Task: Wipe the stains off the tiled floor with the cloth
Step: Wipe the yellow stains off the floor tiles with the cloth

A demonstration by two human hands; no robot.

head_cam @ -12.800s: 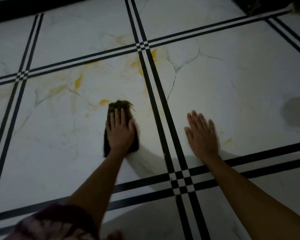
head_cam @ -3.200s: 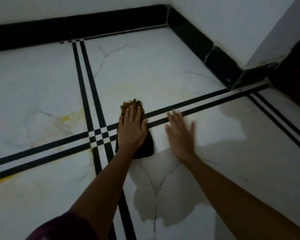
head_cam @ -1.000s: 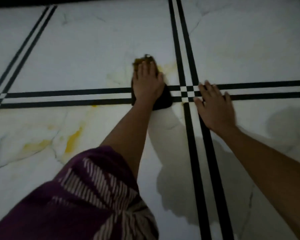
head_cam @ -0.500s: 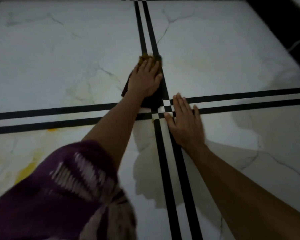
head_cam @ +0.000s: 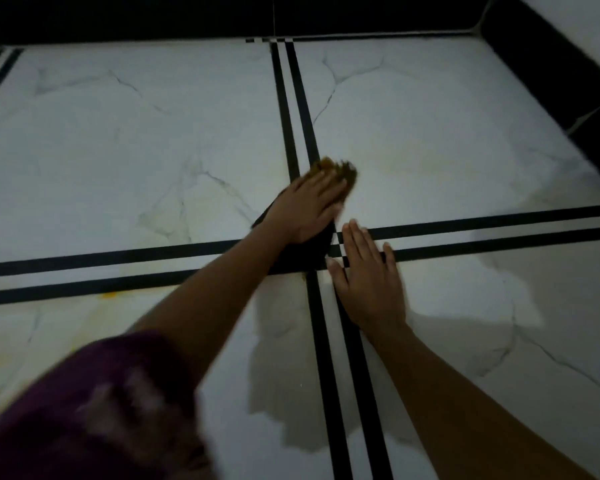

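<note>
My left hand lies flat on a dark cloth and presses it onto the white marbled floor tile, right at the crossing of the black border lines. The cloth's far edge is stained yellow-brown and sticks out past my fingertips. My right hand rests flat on the floor just right of the cloth, fingers together, holding nothing. Yellow stains show on the tile at the lower left, and a faint yellowish haze lies right of the cloth.
A black skirting runs along the far wall and turns down the right side. A grey damp patch or shadow spreads on the floor under my arms. My purple patterned sleeve fills the lower left.
My left hand and the cloth have swung to the right, from the tile left of the vertical black lines onto those lines. My right hand has stayed flat by the crossing.
</note>
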